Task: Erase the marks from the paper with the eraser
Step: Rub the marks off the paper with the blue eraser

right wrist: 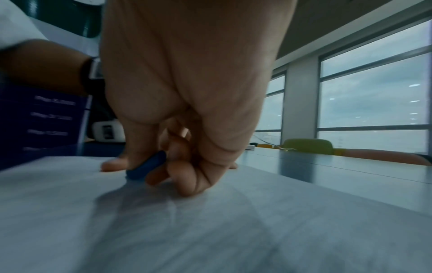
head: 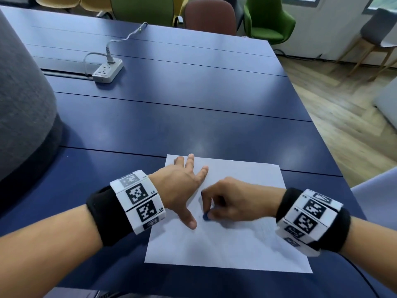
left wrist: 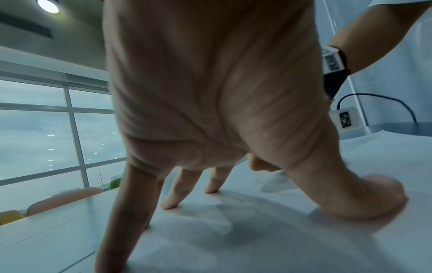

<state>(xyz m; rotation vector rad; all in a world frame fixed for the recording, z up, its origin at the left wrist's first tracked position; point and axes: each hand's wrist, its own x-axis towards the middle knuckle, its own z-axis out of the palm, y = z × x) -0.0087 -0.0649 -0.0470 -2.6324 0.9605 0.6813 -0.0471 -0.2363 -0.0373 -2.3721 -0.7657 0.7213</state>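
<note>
The right hand (head: 232, 201) pinched the small blue rubber eraser (head: 206, 217) against the white paper sheet (head: 214, 244) on the dark blue table (head: 171, 117), the left hand (head: 182, 186) pressed it flat with spread fingers, and faint marks remained, so erasing seemed unfinished.

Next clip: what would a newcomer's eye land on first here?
Probably the two hands meeting on the white paper near the front edge of the blue table: the left hand presses it flat with spread fingers, while the right hand pinches a small blue eraser against the sheet. Farther back on the left lies a white power strip.
</note>
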